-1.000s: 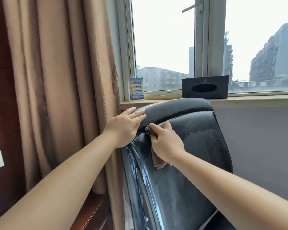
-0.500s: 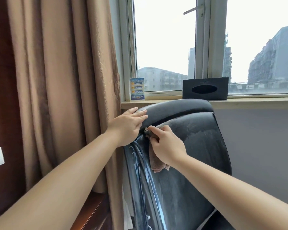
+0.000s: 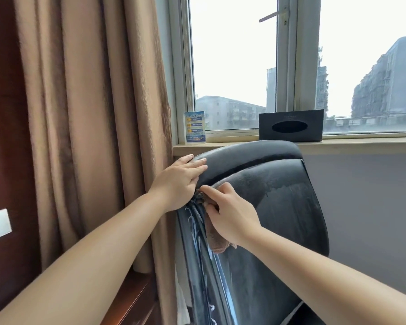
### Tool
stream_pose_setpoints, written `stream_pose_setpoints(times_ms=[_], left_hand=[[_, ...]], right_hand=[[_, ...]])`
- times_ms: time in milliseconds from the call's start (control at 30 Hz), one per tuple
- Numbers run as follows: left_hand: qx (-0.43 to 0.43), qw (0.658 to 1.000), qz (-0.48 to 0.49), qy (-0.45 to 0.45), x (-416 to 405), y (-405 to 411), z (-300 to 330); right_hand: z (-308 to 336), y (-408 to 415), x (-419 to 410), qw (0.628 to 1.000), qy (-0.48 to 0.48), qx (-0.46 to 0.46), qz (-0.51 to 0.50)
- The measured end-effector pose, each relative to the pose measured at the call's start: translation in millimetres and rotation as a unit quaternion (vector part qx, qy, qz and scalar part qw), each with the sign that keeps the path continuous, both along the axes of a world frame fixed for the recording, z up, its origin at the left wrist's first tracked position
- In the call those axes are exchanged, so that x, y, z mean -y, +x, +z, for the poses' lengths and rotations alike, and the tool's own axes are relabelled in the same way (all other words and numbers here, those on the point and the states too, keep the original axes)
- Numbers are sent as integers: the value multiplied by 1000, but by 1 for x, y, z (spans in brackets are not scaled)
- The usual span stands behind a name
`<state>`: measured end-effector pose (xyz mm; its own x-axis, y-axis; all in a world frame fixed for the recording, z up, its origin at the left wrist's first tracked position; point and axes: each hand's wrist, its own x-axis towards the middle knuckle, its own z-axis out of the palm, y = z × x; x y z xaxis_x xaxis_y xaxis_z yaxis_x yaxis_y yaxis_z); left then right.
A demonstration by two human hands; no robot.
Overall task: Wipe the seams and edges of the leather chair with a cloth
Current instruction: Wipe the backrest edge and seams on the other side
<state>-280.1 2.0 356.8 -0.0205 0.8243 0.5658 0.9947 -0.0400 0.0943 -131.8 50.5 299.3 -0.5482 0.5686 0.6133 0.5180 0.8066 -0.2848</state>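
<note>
A black leather chair (image 3: 279, 207) stands below the windowsill (image 3: 338, 145). The left hand (image 3: 181, 181) lies flat, fingers straight, on the chair's top left corner. Just below it the right hand (image 3: 230, 214) pinches a brown cloth (image 3: 217, 242) against the chair's left seam. Above the chair, a tissue box (image 3: 291, 125) and a small card (image 3: 195, 127) sit on the sill; a curtain (image 3: 92, 125) hangs to the chair's left.

Left hand (image 3: 178, 181) flat, fingers straight; right hand (image 3: 230, 214) pinching.

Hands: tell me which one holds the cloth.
The right hand pinches the brown cloth at the chair seam; the left hand lies flat on the headrest, holding nothing.
</note>
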Motion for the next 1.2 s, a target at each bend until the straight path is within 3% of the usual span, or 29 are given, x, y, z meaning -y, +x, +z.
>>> stream_pose_setpoints(times_ms=[100, 267, 367, 500, 633, 800, 900, 1033, 1200], left_hand=[[11, 1000, -2, 2, -1, 0, 0], [49, 999, -10, 8, -1, -2, -1], [68, 998, -10, 4, -3, 0, 1], [69, 997, -20, -13, 2, -3, 2], [45, 998, -27, -21, 2, -6, 2], [60, 998, -35, 2, 2, -8, -4], [80, 996, -39, 2, 1, -9, -5], [100, 994, -40, 5, 4, -13, -7], [115, 993, -33, 4, 8, -9, -8]], right_hand=[[7, -3, -1, 998, -44, -39, -14], [-7, -2, 9, 1000, 3, -7, 28], [1, -7, 6, 996, -61, -63, 11], [-10, -5, 13, 999, -1, -26, 33], [1, -4, 1, 997, -55, -51, 2], [-7, 1, 11, 999, 23, 18, 38], [-1, -1, 7, 1000, -12, -13, 8], [-6, 2, 17, 996, 58, 62, 29], [4, -2, 13, 998, 39, 47, 20]])
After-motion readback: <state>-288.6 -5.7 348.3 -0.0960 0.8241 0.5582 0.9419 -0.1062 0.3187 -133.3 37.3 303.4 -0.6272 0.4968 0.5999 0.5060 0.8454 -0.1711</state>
